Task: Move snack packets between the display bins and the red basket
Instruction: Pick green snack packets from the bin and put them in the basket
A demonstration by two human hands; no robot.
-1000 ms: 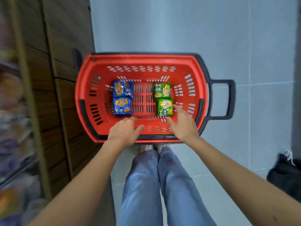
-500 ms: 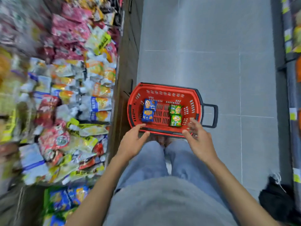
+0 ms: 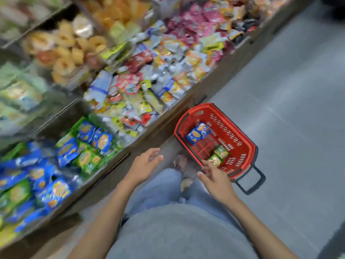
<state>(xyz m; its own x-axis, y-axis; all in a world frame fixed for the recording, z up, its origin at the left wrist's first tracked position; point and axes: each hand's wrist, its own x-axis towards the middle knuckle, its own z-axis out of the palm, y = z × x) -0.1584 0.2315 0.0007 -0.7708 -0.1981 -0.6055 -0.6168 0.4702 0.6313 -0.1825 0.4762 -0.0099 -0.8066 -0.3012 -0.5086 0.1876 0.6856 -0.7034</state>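
The red basket (image 3: pixel 240 144) sits on the floor at centre right, close against the display bins (image 3: pixel 78 146), likely for short reaches; blue packets (image 3: pixel 198 132) and green packets (image 3: pixel 218 155) lie inside. Left hand (image 3: pixel 144 163) and right hand (image 3: pixel 216 179) hover open, holding nothing.

Basket (image 3: pixel 240 146) on the floor (image 3: pixel 289 113), right of the display bins (image 3: pixel 130 86); four packets (image 3: pixel 197 133) inside

Red basket (image 3: pixel 240 144), slotted walls, black handle (image 3: pixel 252 182). Inside it: two blue packets (image 3: pixel 197 133) with yellow-orange print and two green packets (image 3: pixel 218 156) with yellow print. Display bins (image 3: pixel 61 157) hold matching blue and green packets. Floor (image 3: pixel 289 90) grey tile. Trousers (image 3: pixel 158 187) pale blue denim; shirt (image 3: pixel 179 232) grey.
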